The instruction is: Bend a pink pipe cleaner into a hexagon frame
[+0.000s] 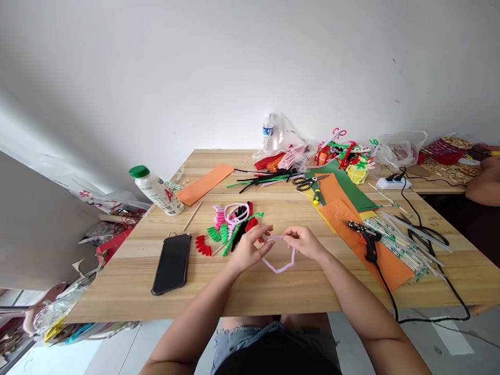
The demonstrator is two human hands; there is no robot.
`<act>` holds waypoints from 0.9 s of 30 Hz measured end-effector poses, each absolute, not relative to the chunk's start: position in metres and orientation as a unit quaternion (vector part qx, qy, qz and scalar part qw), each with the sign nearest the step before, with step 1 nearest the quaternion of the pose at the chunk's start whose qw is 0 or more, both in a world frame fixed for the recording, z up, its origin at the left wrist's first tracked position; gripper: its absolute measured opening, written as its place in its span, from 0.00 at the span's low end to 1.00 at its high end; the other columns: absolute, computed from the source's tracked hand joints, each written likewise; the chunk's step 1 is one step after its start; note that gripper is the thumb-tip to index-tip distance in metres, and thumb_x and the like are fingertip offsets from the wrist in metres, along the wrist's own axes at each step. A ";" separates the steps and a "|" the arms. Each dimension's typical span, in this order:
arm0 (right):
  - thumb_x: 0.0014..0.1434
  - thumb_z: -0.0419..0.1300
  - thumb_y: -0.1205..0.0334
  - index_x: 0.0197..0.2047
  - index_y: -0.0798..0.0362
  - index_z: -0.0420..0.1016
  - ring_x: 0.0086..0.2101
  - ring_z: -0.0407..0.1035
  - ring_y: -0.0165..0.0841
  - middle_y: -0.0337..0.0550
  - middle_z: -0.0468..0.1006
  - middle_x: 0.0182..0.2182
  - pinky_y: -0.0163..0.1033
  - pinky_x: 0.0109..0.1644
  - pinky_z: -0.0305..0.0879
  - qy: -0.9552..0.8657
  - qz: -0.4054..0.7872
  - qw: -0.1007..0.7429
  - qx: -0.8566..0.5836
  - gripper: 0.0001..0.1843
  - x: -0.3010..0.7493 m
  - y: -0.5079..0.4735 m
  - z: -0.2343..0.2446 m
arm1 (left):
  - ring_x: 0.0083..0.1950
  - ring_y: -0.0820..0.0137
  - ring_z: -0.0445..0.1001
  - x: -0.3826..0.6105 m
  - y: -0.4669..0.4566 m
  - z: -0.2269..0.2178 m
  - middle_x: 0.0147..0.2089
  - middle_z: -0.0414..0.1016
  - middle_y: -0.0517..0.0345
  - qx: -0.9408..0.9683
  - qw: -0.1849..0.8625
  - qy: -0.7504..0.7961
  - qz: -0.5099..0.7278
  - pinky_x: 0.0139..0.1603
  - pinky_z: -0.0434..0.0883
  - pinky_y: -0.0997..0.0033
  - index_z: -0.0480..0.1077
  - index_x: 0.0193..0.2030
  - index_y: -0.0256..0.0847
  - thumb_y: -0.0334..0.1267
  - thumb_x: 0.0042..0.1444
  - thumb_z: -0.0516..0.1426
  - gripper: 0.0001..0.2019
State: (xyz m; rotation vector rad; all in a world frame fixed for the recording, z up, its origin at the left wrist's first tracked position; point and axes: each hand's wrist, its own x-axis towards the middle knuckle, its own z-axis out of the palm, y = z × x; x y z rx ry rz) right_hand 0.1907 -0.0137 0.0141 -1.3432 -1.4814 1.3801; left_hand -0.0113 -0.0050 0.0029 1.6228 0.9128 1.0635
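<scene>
Between my hands is a light purple pipe cleaner (278,270), bent into an angular loop above the near part of the table. My left hand (250,247) pinches the loop's upper left, thumb and forefinger closed on it. On the other side, my right hand (304,241) pinches its upper right with the fingertips. Just beyond my left hand lies a pile of shaped pipe cleaners: a pale purple ring (237,212), green coils (219,234), a red fan-shaped coil (203,245) and black pieces. The left fingers partly cover that pile.
A phone (172,263) and a white bottle with a green cap (157,191) stand at the left. A glue gun (366,240), its cord, orange paper (394,268), scissors (307,182) and wrapped sticks (398,245) crowd the right. Another person's arm (484,182) rests at the far right.
</scene>
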 end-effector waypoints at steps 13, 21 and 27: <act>0.54 0.54 0.67 0.30 0.51 0.71 0.25 0.65 0.31 0.43 0.75 0.24 0.35 0.31 0.58 -0.792 0.177 0.339 -0.475 0.05 0.178 -0.025 0.006 | 0.23 0.73 0.69 -0.003 -0.013 -0.003 0.27 0.75 0.55 0.671 0.520 0.381 0.367 0.25 0.63 0.76 0.73 0.36 0.38 0.44 0.57 0.56 0.11; 0.52 0.54 0.68 0.23 0.50 0.67 0.22 0.60 0.29 0.39 0.70 0.20 0.34 0.29 0.53 -0.777 0.158 0.357 -0.494 0.07 0.175 -0.025 0.004 | 0.22 0.70 0.74 -0.002 -0.011 0.002 0.27 0.75 0.54 0.543 0.730 0.292 0.296 0.20 0.66 0.76 0.65 0.46 0.35 0.54 0.54 0.57 0.23; 0.53 0.55 0.67 0.25 0.50 0.69 0.20 0.58 0.28 0.37 0.68 0.19 0.34 0.27 0.54 -0.760 0.183 0.393 -0.485 0.07 0.175 -0.025 0.005 | 0.33 0.63 0.78 -0.009 -0.010 0.007 0.36 0.77 0.49 0.465 0.805 0.250 0.270 0.30 0.73 0.69 0.66 0.47 0.37 0.47 0.53 0.60 0.20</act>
